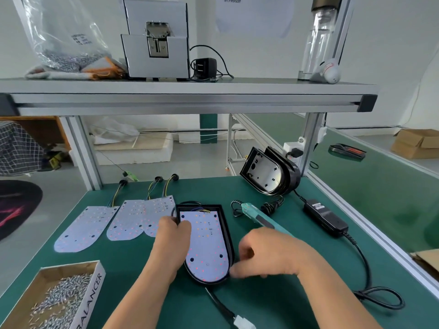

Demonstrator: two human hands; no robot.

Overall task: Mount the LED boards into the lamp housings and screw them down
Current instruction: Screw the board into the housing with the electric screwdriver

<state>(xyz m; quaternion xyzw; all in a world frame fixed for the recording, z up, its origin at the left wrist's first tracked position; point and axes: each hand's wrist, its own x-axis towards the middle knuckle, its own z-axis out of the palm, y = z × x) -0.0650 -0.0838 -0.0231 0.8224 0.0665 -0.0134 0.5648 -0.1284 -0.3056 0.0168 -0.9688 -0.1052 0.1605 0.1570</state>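
LED board (206, 243) lay lengthwise away from you; your left hand (173, 236) gripped the housing (226, 225), right hand (261, 252) curled at its rim, grip unclear, screwdriver (261, 219) just beyond.

I count four LED boards (82, 230), at least two lamp housings (226, 225), one electric screwdriver (260, 219) and one box of screws (92, 292).
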